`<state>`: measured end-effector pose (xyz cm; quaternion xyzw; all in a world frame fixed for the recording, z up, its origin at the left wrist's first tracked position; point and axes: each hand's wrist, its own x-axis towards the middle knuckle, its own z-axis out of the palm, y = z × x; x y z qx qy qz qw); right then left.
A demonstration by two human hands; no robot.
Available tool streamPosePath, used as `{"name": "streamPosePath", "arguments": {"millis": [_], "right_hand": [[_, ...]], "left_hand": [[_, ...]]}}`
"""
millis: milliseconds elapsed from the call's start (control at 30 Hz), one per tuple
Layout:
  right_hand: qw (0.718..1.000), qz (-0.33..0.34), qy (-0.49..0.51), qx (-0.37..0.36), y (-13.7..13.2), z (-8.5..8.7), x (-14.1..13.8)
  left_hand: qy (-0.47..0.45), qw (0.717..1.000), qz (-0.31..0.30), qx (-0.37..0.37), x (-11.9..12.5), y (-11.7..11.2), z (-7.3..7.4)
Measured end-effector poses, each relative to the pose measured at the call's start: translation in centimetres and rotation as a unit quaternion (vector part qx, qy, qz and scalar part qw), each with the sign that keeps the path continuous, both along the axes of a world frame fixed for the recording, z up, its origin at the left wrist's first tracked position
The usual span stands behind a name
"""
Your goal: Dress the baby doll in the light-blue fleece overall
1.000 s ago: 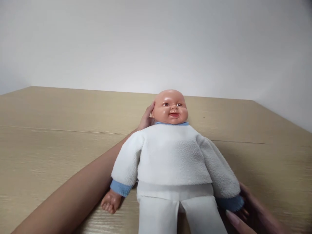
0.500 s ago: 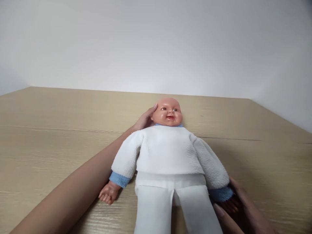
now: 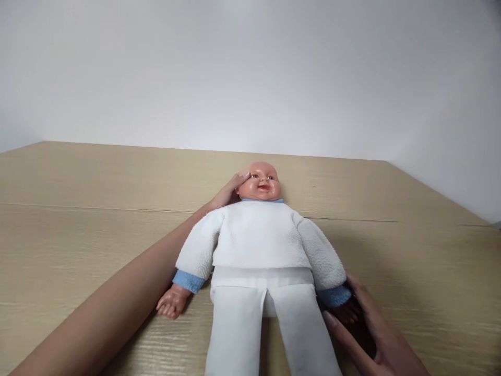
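Baby doll flat on its back on the wooden table, held at the head and at one wrist.

The doll, in a white fleece top and white trousers, lies face up with its legs toward the camera. By the look of it, the step in hand is settling it on the tabletop. The left hand cups the side of the doll's head with a fingertip on the temple. The doll's shoulder hides the rest, so I cannot tell whether it truly grips. The right hand is curled around the doll's small hand, just below the blue cuff. Any further move calls for care with the loose limbs and the hard head, which lies at the far end from the wrist grasp.
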<state>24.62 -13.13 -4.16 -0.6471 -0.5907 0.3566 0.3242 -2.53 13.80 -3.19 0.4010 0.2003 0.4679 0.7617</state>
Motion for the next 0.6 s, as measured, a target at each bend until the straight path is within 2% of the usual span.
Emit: {"name": "streamPosePath", "arguments": {"millis": [367, 600], "right_hand": [[0.999, 0.019, -0.027, 0.017, 0.09, 0.32, -0.13], [0.999, 0.016, -0.028, 0.027, 0.15, 0.5, -0.19]], "left_hand": [[0.012, 1.0, 0.018, -0.012, -0.11, 0.56, -0.33], [0.01, 1.0, 0.009, -0.01, -0.06, 0.49, -0.21]]}}
